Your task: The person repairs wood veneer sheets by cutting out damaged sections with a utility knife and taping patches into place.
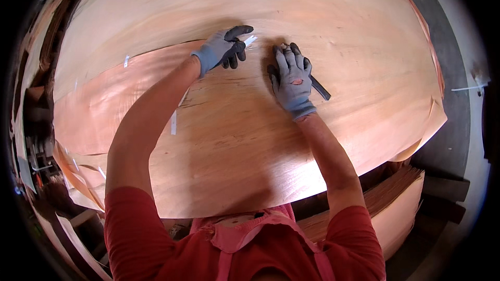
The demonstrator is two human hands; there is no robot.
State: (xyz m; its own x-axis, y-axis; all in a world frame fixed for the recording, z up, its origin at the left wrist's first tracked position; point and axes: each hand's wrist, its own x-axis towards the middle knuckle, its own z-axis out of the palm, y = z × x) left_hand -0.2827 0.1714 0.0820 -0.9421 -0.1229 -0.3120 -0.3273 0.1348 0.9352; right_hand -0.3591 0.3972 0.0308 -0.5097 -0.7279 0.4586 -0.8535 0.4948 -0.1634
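Note:
A large, pale wood veneer sheet lies before me, with a redder veneer piece at its left. My left hand, in a grey glove with dark fingertips, is over the far middle of the sheet. Between its thumb and fingers it pinches a short white strip, which looks like tape. Just right of it, my right hand, gloved alike, rests low over the veneer with bent fingers. A black bar-like tool handle sticks out from under that palm; the tool's other end is hidden by the fingers.
More white strips stick to the veneer, one near my left forearm and another along the seam. At the lower right stands a stack of veneer sheets. Torn, curling edges hang at the right. Wood pieces crowd the left side.

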